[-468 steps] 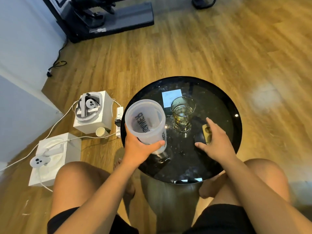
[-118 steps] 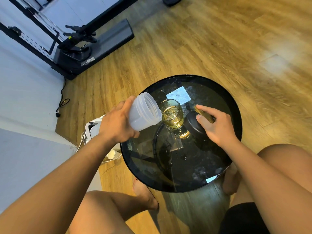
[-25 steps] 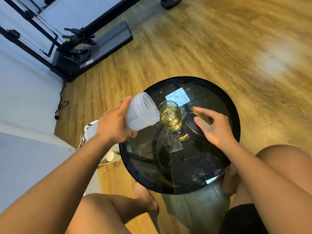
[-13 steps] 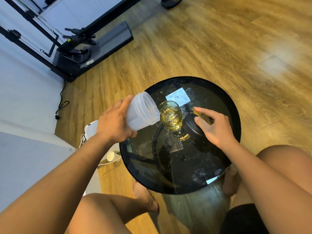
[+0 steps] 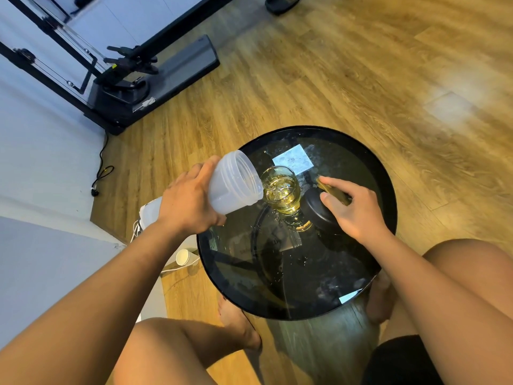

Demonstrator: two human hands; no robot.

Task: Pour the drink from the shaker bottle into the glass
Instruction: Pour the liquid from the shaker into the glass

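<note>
Translucent plastic forms the shaker bottle (image 5: 233, 187), which the left hand (image 5: 191, 202) grips around its lower body, fingers wrapped over the top and thumb underneath. It is tipped nearly onto its side, with the open threaded mouth facing the glass (image 5: 283, 194) and its lower lip just at the glass's near rim. The glass stands upright on the round black table (image 5: 384, 184), a little toward the far side of the table's centre, and it holds pale yellow drink with ripples and bubbles on the surface. Whether a stream is running at this instant is hard to tell.

On the other side of the glass from the bottle, the right hand (image 5: 354, 208) rests on a dark rounded lid (image 5: 319, 215) that lies just beside the glass's foot. Its fingers are loosely curled over the lid's top and its far edge, and they also touch a thin golden-brown item (image 5: 331, 190) under the fingertips; what that item is cannot be told. Drops of liquid speckle the glossy tabletop nearer the person than the glass. A bright rectangular reflection (image 5: 293, 163) sits on the tabletop just beyond the glass.

Beside the table's left edge, on the wooden floor (image 5: 333, 73), lies a small white paper cup (image 5: 183, 257) on its side. Bare knees frame the table's near edge.
</note>
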